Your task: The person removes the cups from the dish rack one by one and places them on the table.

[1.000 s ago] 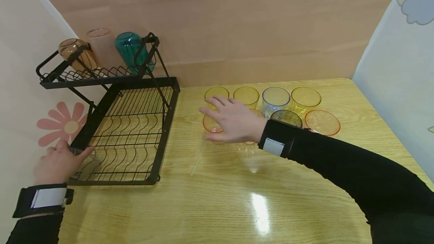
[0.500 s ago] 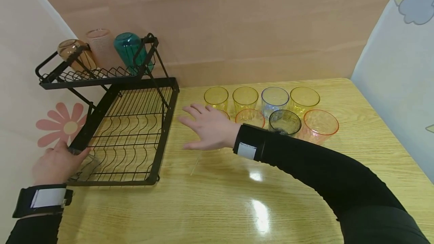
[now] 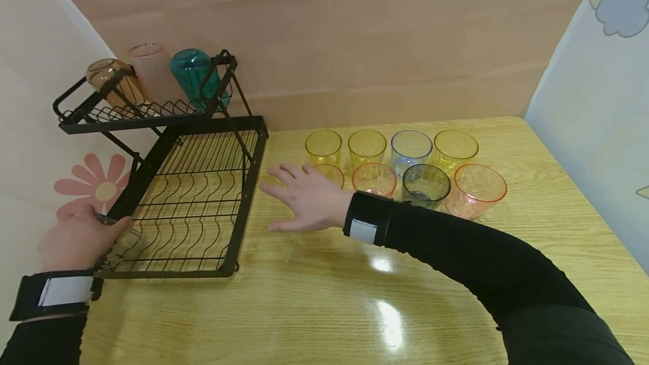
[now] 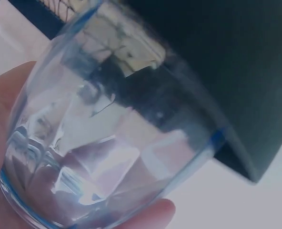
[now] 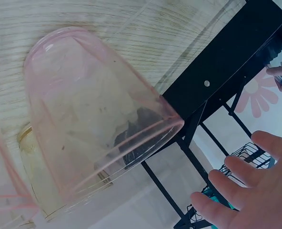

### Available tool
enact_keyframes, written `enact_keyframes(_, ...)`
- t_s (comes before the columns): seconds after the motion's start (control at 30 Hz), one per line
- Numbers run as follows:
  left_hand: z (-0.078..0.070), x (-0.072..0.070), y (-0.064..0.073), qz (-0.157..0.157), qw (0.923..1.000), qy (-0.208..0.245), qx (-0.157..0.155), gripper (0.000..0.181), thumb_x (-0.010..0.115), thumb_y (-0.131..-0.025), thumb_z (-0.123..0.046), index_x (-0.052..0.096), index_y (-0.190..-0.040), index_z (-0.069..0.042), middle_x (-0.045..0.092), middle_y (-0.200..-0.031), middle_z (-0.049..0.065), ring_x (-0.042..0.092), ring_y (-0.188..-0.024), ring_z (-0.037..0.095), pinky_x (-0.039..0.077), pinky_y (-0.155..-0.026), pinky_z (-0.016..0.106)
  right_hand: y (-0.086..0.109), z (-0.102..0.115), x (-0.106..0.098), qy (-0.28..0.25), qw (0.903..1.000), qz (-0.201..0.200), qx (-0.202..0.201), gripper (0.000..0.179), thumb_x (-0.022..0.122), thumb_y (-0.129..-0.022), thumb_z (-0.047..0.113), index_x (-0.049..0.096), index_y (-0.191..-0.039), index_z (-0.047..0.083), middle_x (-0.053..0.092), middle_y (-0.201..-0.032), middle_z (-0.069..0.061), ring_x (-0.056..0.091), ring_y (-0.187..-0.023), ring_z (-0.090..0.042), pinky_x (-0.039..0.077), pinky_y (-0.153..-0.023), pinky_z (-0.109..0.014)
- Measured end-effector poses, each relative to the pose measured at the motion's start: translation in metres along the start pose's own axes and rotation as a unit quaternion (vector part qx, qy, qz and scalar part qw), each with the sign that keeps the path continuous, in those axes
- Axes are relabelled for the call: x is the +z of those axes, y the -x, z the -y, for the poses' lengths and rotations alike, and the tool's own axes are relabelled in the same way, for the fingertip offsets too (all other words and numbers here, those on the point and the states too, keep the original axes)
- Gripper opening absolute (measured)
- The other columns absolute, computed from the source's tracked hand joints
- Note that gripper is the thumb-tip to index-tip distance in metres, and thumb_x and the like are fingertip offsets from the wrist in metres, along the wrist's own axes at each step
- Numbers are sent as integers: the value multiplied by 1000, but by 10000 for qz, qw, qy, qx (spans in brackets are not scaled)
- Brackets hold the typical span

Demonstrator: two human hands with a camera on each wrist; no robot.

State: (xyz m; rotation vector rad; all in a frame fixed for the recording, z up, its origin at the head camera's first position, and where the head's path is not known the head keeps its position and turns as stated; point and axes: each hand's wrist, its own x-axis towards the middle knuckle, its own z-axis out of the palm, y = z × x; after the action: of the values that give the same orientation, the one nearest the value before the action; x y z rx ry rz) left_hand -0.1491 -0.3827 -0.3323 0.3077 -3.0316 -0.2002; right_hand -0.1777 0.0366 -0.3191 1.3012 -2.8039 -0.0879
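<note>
At the front left corner of the black dish rack (image 3: 245, 196), my left hand (image 3: 76, 241) grips a clear glass (image 4: 103, 143). The left wrist view has this glass tilted, with a bluish tint along its edges, and a thumb and finger around it. My right hand (image 3: 309, 199) hovers with fingers spread and holds nothing. It is nearest to an orange-rimmed glass (image 3: 330, 173), which it partly hides. In the right wrist view a pink-tinted glass (image 5: 84, 105) appears large, apart from the fingertips (image 5: 200, 198).
Glasses stand in two rows: yellow ones (image 3: 367, 148), a blue-rimmed one (image 3: 412, 154), a dark one (image 3: 426, 185) and orange-rimmed ones (image 3: 476, 190). The rack's upper shelf carries an amber glass (image 3: 114, 80), a pink one (image 3: 157, 72) and a teal one (image 3: 195, 75).
My right hand has moved left, off from over the glasses towards the rack, with fingers still spread. My left hand has shifted slightly left along with the clear glass.
</note>
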Motion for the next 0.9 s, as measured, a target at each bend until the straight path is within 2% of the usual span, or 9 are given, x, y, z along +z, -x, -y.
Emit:
enact_keyframes(0.07,-1,-3,0,-163,9998,20,57,52,66,-88,-42,41,-76,3,44,-55,14,51,-45,29,34,-37,37,0,1,0,-2,10000,12,3,83,38,-90,74,27,-154,23,22,-158,-9,21,-143,-30,27,-109,-53)
enact_keyframes(0.17,-5,-7,-1,-351,9992,8,195,52,69,-86,-42,44,-77,3,47,-62,21,55,-52,38,34,-37,38,0,3,1,24,10000,1,-18,83,37,-89,74,28,-154,23,23,-158,-10,22,-143,-30,29,-108,-53)
enact_keyframes(0.3,-14,-13,-3,-369,9985,-114,377,60,68,-85,-50,48,-81,6,50,-64,24,56,-59,45,36,-37,39,3,3,3,82,9999,-80,-60,83,36,-90,75,28,-154,23,24,-157,-10,23,-142,-30,30,-108,-54)
enact_keyframes(0.43,-26,-18,-4,-314,9968,-354,637,71,65,-86,-54,48,-89,14,47,-58,20,53,-51,40,36,-37,40,8,0,6,25,9999,-152,-55,83,35,-90,75,29,-154,23,25,-157,-10,24,-142,-30,29,-108,-53)
enact_keyframes(0.5,-34,-20,-3,-359,9953,-377,814,68,66,-87,-52,48,-89,14,45,-53,16,50,-45,34,34,-36,39,12,-2,8,-39,9998,-173,-30,83,36,-90,74,30,-154,23,25,-157,-10,23,-142,-31,29,-109,-52)
enact_keyframes(0.63,-53,-23,-3,-494,9901,-361,1267,63,68,-86,-45,54,-101,15,41,-48,8,41,-37,24,28,-33,35,22,-7,9,-134,9997,-208,55,83,38,-89,75,32,-153,22,26,-156,-11,24,-142,-30,29,-109,-50)
enact_keyframes(0.77,-73,-26,-3,-471,9825,-352,1765,67,70,-85,-42,53,-112,17,45,-56,13,43,-43,26,28,-33,33,32,-12,7,-94,9995,-283,72,83,37,-89,75,34,-152,21,27,-155,-11,26,-141,-31,29,-109,-50)
enact_keyframes(0.83,-84,-28,-3,-534,9764,-466,2042,65,71,-84,-43,51,-102,16,46,-61,14,47,-51,29,31,-35,34,38,-15,5,-135,9994,-289,95,83,35,-89,76,34,-152,21,27,-156,-12,25,-141,-31,28,-109,-50)
enact_keyframes(0.9,-95,-30,-1,-698,9691,-634,2281,63,74,-81,-42,53,-101,14,47,-62,14,49,-55,31,32,-35,35,44,-18,4,-217,9993,-285,132,83,35,-89,75,34,-152,21,26,-156,-12,25,-142,-31,27,-110,-50)
